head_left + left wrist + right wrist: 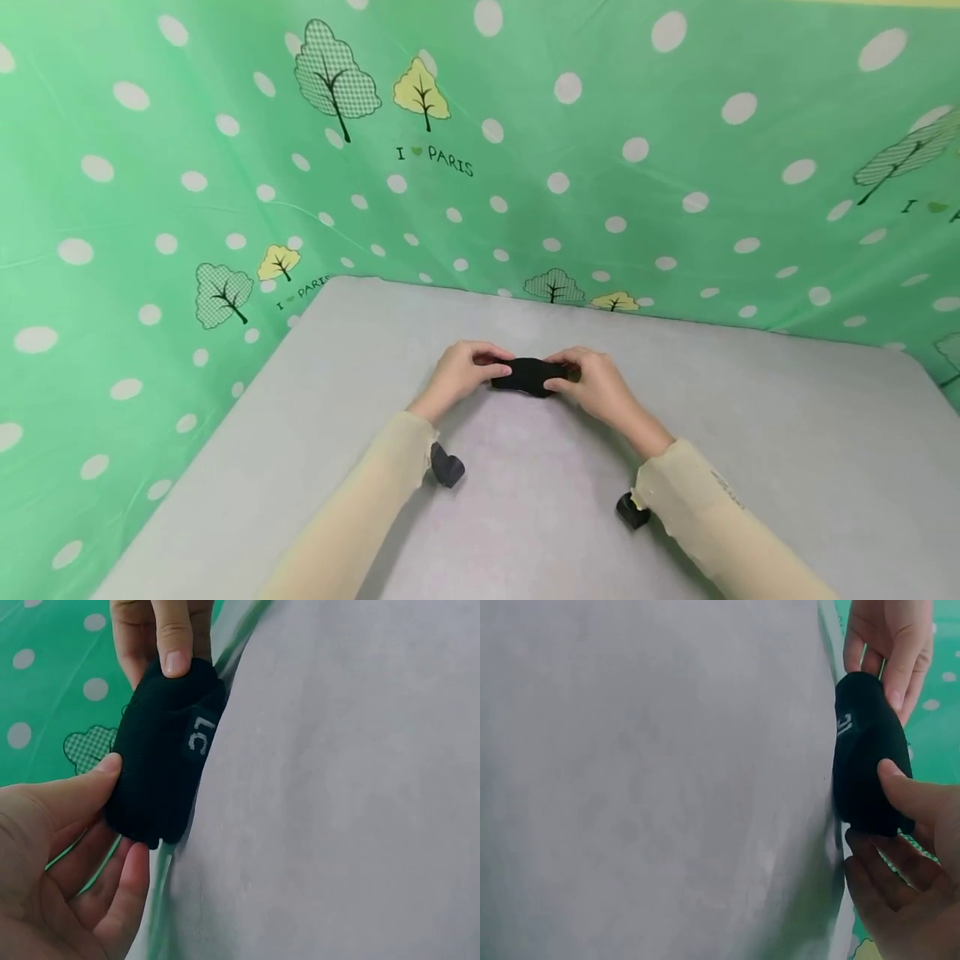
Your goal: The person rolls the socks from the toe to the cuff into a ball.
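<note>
A black rolled-up sock (528, 377), knitted and with pale letters on its side, is held between both hands over the far middle part of the table. My left hand (461, 371) grips its left end, thumb on the near face. At the other end, my right hand (600, 387) pinches the roll between thumb and fingers. In the left wrist view the sock (165, 754) shows the letters "LC" near its edge. The right wrist view has the sock (870, 750) with my right thumb (907, 791) pressed on it; its underside is hidden.
The table has a pale grey cover (360, 350). Behind and to the left hangs a green cloth (525, 167) with white dots and printed trees. Dark wrist-worn pieces (447, 467) stick out from both cream sleeves (367, 500).
</note>
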`<state>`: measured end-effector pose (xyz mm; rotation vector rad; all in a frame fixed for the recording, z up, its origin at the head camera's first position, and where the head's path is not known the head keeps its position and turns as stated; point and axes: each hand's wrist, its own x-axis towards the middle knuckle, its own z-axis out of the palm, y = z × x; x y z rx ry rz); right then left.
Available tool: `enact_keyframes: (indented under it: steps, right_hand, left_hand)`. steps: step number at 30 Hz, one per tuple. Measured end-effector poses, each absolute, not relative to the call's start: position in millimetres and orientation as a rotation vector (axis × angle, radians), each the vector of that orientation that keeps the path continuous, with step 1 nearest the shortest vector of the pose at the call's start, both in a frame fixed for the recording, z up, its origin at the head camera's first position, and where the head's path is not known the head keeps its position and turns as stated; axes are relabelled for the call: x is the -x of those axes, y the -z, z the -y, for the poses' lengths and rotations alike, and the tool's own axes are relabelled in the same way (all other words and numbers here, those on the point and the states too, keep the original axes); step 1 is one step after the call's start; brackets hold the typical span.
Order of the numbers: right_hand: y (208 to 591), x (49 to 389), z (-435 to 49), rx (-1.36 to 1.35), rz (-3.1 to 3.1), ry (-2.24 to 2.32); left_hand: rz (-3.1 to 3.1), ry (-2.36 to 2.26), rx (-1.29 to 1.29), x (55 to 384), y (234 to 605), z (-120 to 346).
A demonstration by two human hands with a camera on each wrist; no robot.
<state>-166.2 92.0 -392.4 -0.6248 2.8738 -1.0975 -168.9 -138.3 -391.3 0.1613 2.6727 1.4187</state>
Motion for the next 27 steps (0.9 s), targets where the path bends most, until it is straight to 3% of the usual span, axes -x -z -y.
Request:
enact_keyframes:
  steps: [8, 18, 22, 27]
  right_hand:
    - [393.9, 167.2, -90.4, 0.791, -2.929, 0.928]
    - [367.8, 154.7, -112.6, 0.901, -2.696, 1.01]
    - [357.9, 141.6, -123.8, 0.933, -2.607, 1.101]
    - [351.7, 122.7, -131.0, 0.853, -2.559, 1.306]
  left_hand:
    - [-2.715, -1.364, -0.217, 164.5, 389.3, 135.7]
    - [-2.668, -0.999, -0.602, 135.0, 363.5, 119.7]
    - [-2.545, -1.139, -0.681, 123.5, 362.7, 105.3]
    - [-2.459, -1.397, -0.569, 109.6, 366.4, 93.6]
